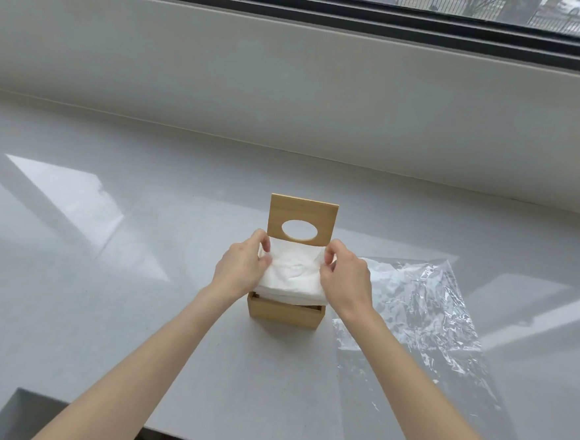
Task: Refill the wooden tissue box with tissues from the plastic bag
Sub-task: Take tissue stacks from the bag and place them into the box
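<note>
The glossy pale-grey counter (110,310) carries all items; its far edge meets a low grey wall under the window. The crumpled clear plastic bag (419,314) lies flat toward the right edge of the counter, just beside the box, and appears emptied, though its transparency makes this uncertain.

The small light-wood tissue box (285,314) stands near the middle of the counter. Its flat wooden lid with an oval opening (302,220) stands upright behind the box body, which leaves the top of the box open for loading.

The stack of white folded tissues (291,278) sits in the open top and protrudes above the rim, so it is not yet fully seated.

The left hand (242,271) and right hand (344,280) flank the stack, each pinching an upper far corner of the top tissue between thumb and fingers. This symmetrical hold keeps the stack square to the box walls while it is pressed down or the top sheet is drawn up for the opening.
</note>
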A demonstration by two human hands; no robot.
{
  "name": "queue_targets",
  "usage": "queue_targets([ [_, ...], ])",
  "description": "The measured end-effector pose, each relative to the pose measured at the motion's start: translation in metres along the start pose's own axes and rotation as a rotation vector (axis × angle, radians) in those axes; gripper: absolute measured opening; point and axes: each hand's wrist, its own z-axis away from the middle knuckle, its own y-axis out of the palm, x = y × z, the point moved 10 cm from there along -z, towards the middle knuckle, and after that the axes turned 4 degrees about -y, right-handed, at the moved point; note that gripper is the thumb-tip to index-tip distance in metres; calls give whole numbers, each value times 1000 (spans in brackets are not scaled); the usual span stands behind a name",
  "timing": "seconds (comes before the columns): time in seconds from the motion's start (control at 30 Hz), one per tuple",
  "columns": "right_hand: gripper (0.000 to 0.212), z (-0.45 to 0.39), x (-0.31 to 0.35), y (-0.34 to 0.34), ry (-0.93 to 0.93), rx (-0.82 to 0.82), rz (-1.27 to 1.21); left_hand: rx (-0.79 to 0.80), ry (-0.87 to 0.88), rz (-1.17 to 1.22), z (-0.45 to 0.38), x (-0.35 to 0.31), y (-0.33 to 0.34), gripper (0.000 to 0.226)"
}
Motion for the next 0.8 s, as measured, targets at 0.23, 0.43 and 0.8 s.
queue_targets([
  [0.23, 32, 6, 12, 23, -93, 131, 171, -31, 95, -287, 6, -18, 2, 33],
  [0.43, 38, 6, 17, 32, -135, 217, 348, -9, 150, -483, 5, -27, 11, 33],
  [0.8, 38, -4, 16, 49, -129, 288, 504, 15, 164, -677, -7, -31, 30, 27],
])
